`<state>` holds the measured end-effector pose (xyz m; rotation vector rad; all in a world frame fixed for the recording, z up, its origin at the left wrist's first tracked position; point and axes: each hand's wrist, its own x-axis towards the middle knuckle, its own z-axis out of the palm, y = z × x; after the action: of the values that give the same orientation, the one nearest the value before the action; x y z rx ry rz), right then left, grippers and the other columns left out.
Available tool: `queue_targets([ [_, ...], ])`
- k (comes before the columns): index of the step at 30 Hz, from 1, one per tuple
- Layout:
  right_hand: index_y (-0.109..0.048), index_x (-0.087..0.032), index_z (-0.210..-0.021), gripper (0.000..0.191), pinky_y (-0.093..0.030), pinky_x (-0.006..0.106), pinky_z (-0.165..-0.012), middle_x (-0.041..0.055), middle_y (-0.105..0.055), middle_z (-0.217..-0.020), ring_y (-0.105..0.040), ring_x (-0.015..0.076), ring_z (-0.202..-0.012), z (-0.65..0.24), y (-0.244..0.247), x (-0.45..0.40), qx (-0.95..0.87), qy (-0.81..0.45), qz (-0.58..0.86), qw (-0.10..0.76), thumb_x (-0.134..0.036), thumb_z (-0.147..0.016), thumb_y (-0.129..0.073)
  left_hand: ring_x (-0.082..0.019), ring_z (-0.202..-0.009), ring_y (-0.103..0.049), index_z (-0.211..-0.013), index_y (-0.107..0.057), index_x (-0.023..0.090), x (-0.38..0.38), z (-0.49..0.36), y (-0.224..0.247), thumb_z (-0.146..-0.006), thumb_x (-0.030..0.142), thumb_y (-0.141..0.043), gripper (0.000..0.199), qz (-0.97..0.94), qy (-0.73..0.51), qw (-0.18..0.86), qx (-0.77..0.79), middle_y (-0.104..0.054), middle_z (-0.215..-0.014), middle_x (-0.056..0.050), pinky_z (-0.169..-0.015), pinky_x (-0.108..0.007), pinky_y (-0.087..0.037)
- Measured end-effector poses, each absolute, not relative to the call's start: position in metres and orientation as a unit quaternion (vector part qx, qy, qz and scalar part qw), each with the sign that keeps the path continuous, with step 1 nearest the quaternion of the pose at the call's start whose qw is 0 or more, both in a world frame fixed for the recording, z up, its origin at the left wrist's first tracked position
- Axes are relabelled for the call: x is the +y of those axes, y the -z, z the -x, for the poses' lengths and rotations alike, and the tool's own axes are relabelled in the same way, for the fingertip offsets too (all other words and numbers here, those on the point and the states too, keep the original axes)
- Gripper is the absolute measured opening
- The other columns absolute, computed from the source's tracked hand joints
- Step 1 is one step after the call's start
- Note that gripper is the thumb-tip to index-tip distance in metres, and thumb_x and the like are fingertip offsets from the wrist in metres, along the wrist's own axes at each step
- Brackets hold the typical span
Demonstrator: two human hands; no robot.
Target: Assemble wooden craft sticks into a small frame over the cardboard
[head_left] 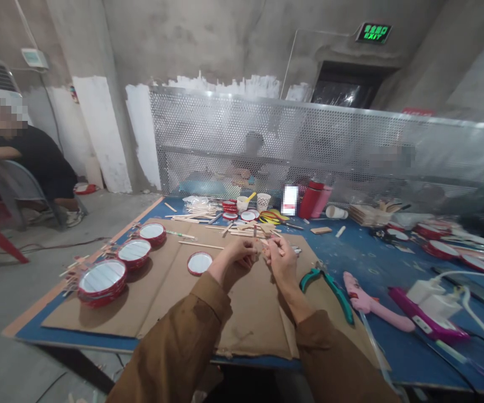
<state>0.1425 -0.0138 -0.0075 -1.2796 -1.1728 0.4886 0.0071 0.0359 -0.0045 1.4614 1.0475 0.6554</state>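
Observation:
My left hand (242,253) and my right hand (279,254) are raised close together over the brown cardboard (250,327). Fingers of both are pinched around something small that I cannot make out. A round white disc with a red rim (200,263) lies on the cardboard, left of my left hand. Thin wooden sticks (237,230) are spread just beyond my hands. Teal-handled pliers (330,285) rest to the right of my right hand, beside a pink glue gun (372,305).
Red-rimmed round pieces (102,280) stand along the cardboard's left side. A red bottle (310,200), paper cups (263,201) and a lit phone (289,200) stand at the back. A purple power strip (429,319) with cables lies right. A seated person (36,162) is at far left.

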Motion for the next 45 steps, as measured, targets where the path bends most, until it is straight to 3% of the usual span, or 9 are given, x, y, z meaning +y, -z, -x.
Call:
queue_targets([
  [5,-0.057,-0.024,-0.073,0.037,-0.039,0.025,-0.043,-0.0054,-0.053,-0.050,-0.046,0.0124,-0.041,-0.1383,0.0027,-0.0168,-0.526,-0.241,0.538,0.613,-0.060,-0.078,-0.062,-0.008,-0.044,-0.053,-0.071,-0.056,0.015,0.0368,-0.0056,0.0044,-0.080,0.023,-0.071,0.019,-0.637,-0.271,0.576,0.435,-0.057,-0.053,0.003,-0.045,-0.016,-0.042],
  [22,-0.055,-0.024,-0.071,0.038,-0.036,0.025,-0.042,-0.0048,-0.052,-0.049,-0.045,0.0125,-0.040,-0.1367,0.0051,-0.0166,-0.535,-0.255,0.540,0.598,-0.061,-0.079,-0.060,-0.006,-0.045,-0.047,-0.063,-0.054,0.015,0.0348,-0.0053,0.0034,-0.075,0.014,-0.066,0.017,-0.639,-0.304,0.572,0.415,-0.054,-0.053,0.003,-0.045,-0.015,-0.034],
  [29,-0.059,-0.024,-0.081,0.040,-0.039,0.024,-0.043,-0.0041,-0.056,-0.056,-0.048,0.0133,-0.045,-0.1433,0.0090,-0.0128,-0.504,-0.232,0.560,0.615,-0.064,-0.080,-0.057,-0.006,-0.046,-0.047,-0.061,-0.054,0.016,0.0343,-0.0069,0.0022,-0.075,0.015,-0.068,0.020,-0.624,-0.306,0.587,0.416,-0.054,-0.051,0.002,-0.045,-0.015,-0.034],
  [45,-0.060,-0.023,-0.080,0.042,-0.043,0.024,-0.043,-0.0038,-0.057,-0.055,-0.050,0.0133,-0.044,-0.1406,0.0105,-0.0109,-0.513,-0.248,0.540,0.619,-0.065,-0.078,-0.062,-0.006,-0.043,-0.046,-0.062,-0.053,0.015,0.0291,-0.0065,-0.0035,-0.078,0.009,-0.063,0.020,-0.628,-0.305,0.573,0.429,-0.053,-0.051,0.003,-0.045,-0.016,-0.035],
])
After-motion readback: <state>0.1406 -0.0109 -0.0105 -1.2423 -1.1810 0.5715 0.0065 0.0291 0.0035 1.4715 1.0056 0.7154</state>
